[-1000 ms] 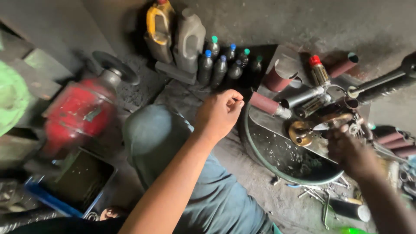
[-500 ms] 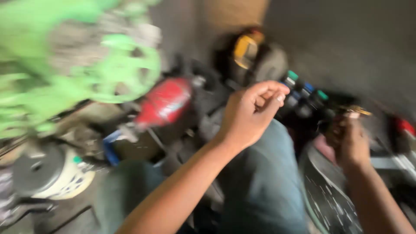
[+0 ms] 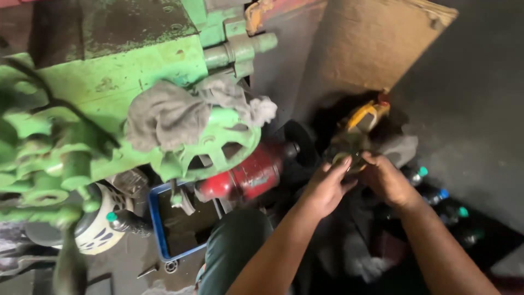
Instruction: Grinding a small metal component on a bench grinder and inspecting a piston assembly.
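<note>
We hold a small brass-coloured ring (image 3: 349, 161) between both hands, left hand (image 3: 325, 188) and right hand (image 3: 387, 179) pinching it from either side; our fingers hide most of it. Beyond, a yellow-handled jug (image 3: 364, 116) sits in shadow. The green machine (image 3: 109, 109) and red cylinder (image 3: 248, 175) crowd our left.

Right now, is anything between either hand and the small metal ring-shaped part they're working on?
Nothing visible. The left hand and right hand both already touch the small metal part, pinched between their fingertips in front of the yellow-handled jug.
</note>
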